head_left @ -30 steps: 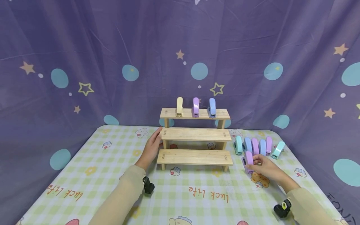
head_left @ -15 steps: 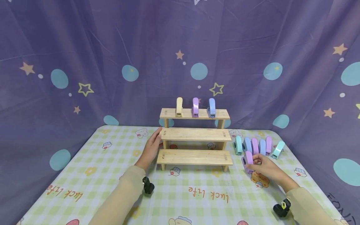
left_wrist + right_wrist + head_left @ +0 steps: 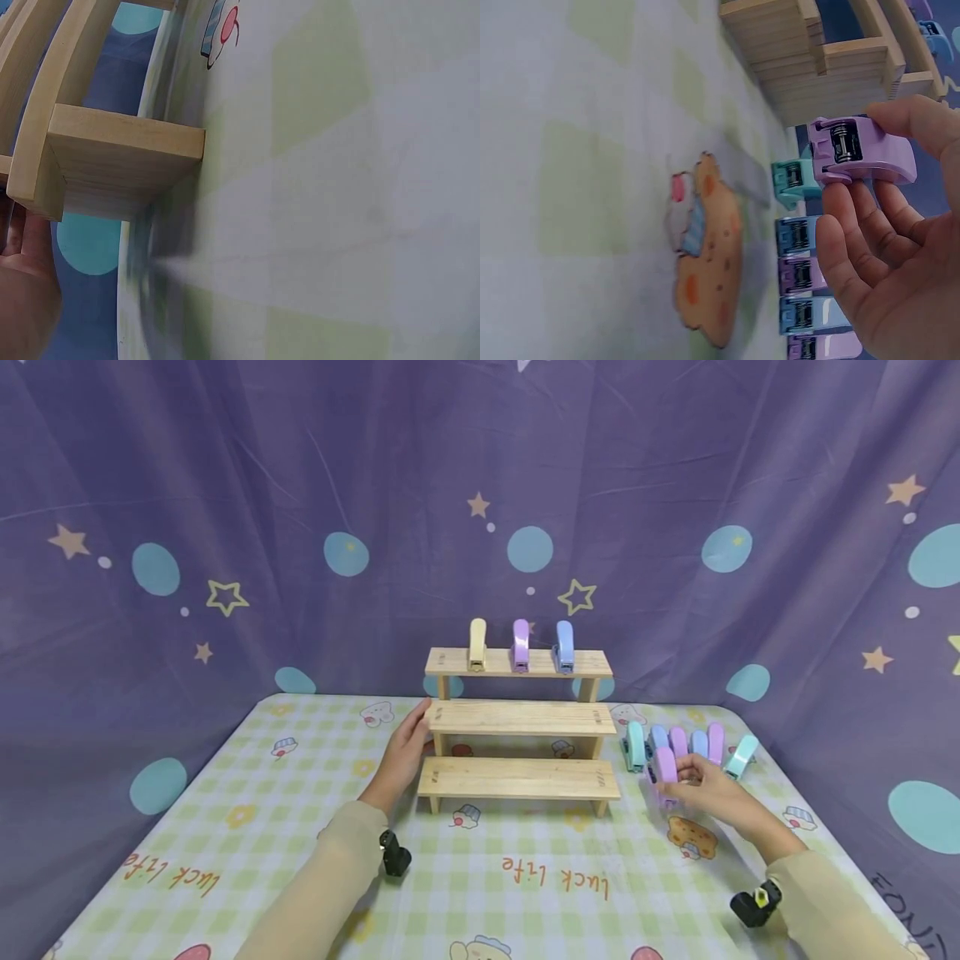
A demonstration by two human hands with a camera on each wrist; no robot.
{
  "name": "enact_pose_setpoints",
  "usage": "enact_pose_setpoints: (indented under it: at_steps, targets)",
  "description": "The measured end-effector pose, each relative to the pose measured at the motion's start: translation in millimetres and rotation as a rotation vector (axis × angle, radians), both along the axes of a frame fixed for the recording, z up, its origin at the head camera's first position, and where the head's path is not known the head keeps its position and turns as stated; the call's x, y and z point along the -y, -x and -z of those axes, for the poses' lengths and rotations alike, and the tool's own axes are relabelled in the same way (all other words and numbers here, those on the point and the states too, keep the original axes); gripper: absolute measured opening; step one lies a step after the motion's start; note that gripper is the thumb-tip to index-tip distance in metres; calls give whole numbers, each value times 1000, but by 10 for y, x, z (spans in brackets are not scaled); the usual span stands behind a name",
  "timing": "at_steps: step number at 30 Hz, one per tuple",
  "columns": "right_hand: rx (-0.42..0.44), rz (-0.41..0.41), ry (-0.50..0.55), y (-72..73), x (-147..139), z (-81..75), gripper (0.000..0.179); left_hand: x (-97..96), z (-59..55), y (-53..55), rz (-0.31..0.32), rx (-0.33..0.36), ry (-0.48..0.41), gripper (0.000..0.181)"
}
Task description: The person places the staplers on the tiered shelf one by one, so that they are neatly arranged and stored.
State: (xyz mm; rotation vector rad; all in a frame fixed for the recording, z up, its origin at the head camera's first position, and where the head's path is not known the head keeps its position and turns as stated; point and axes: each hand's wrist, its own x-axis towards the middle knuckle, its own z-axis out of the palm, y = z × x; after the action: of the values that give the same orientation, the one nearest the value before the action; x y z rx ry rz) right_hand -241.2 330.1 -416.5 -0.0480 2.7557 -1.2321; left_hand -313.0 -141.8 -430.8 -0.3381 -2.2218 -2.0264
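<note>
My right hand (image 3: 701, 785) pinches a purple plastic clip (image 3: 866, 150) between thumb and fingers, raised from the tablecloth. Its dark coil spring faces the right wrist camera. Behind it stands a group of teal, blue and purple clips (image 3: 634, 745), some partly covered by the hand and the held clip. My left hand (image 3: 405, 752) holds the left end of the middle board of a three-tier wooden rack (image 3: 517, 777), and the left wrist view shows fingers at the board's end. On the top tier stand a yellow clip (image 3: 477, 643), a purple clip (image 3: 521, 645) and a blue clip (image 3: 565, 646).
A checked tablecloth (image 3: 337, 893) with cartoon prints covers the table. A purple curtain (image 3: 375, 460) with stars and dots hangs close behind it. The rack's lower two tiers show bare wood, and its right side is near the clip group.
The right hand has lifted the purple clip slightly upward and away from the person, closer to the clip group. The left hand and the rack have stayed in place.
</note>
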Motion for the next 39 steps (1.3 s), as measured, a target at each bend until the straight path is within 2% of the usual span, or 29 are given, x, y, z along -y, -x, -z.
enact_pose_setpoints:
  at_steps: [10,20,22,24,29,31,39]
  targets:
    - [-87,-40,75,26,43,-264,58,14,15,16,22,2,-5,51]
    - [-151,-82,107,31,186,-549,55,2,34,30,-9,11,2,49]
    - [-162,-88,97,42,226,-600,55,1,30,24,-8,9,-3,49]
    - [-172,-96,95,50,279,-647,56,-7,-41,-26,-3,27,-12,49]
    - [-195,-143,158,104,427,-701,51,2,-34,-22,2,26,-7,50]
    - [-198,-164,182,142,487,-702,49,10,36,28,-8,4,-1,50]
    - [-178,-224,246,285,799,-722,47,0,26,24,-12,-4,-3,50]
